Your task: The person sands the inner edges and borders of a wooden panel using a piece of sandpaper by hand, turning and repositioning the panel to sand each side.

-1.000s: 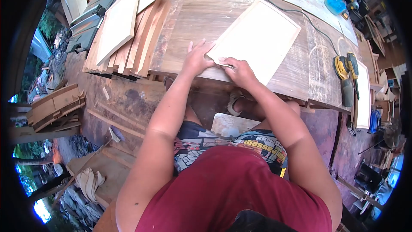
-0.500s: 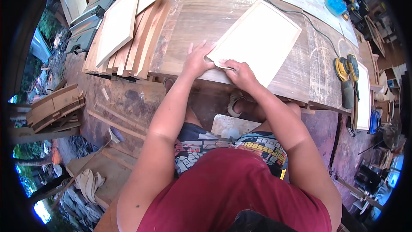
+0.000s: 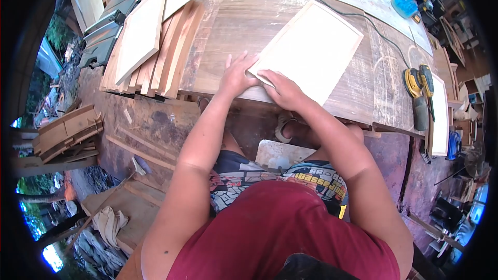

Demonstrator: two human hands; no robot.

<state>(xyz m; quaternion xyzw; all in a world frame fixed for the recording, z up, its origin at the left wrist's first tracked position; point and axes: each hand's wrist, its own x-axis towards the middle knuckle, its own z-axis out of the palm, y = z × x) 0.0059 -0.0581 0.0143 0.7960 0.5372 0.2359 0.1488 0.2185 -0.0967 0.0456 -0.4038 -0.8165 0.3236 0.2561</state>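
Note:
A pale framed wooden panel [image 3: 316, 46] lies at an angle on the wooden workbench [image 3: 238, 18], its near corner close to the front edge. At that corner my left hand [image 3: 239, 75] rests against the panel's left side, thumb toward the corner and fingers apart. My right hand [image 3: 282, 89] lies over the near edge of the frame, its fingers close together and pointing to the left hand. Whatever may be under the right fingers is hidden.
Stacked boards [image 3: 174, 46] with another panel [image 3: 142, 33] on top stand at the left. On the right are a yellow sander [image 3: 413, 83], a white panel [image 3: 439, 116] and a blue container [image 3: 403, 4]. A cable [image 3: 358, 14] crosses the bench.
The right hand's fingers have flattened from a pinch and shifted slightly left along the frame's corner. The thin piece seen between them earlier no longer shows. The left hand stays almost where it was.

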